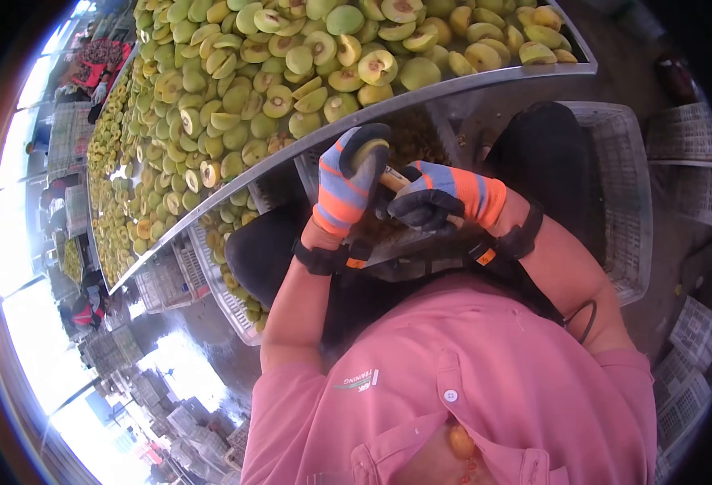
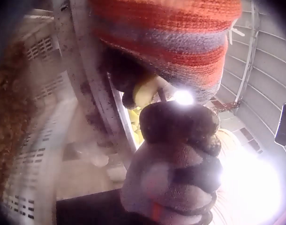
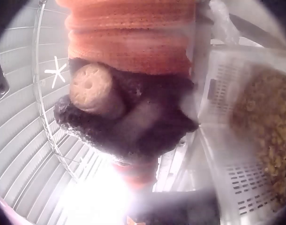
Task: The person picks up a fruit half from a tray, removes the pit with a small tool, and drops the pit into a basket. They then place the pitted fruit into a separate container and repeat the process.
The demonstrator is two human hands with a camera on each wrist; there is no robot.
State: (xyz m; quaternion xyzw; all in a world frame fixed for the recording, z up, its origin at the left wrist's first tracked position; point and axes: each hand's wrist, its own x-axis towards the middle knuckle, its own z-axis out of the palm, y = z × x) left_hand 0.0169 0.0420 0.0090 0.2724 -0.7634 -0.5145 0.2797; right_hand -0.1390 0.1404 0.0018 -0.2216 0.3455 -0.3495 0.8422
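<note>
In the head view the gloved left hand [image 1: 346, 179] holds a green fruit [image 1: 369, 150] between thumb and fingers, above the table's front edge. Close beside it the gloved right hand [image 1: 445, 196] grips a tool with a light wooden handle [image 1: 395, 179], whose tip points at the fruit. The left wrist view has the fruit [image 2: 146, 91] partly hidden by dark glove fingers. From the curled right hand [image 3: 133, 112] in the right wrist view, the round handle end [image 3: 91, 86] sticks out. The tool's working tip is hidden.
A metal-edged table [image 1: 315, 141] heaped with cut green fruit [image 1: 299, 61] lies ahead and left. Below its edge are a crate of fruit [image 1: 238, 311] and a container of brownish pieces [image 1: 416, 137]. A white crate [image 1: 639, 210] stands at the right, beside the knee.
</note>
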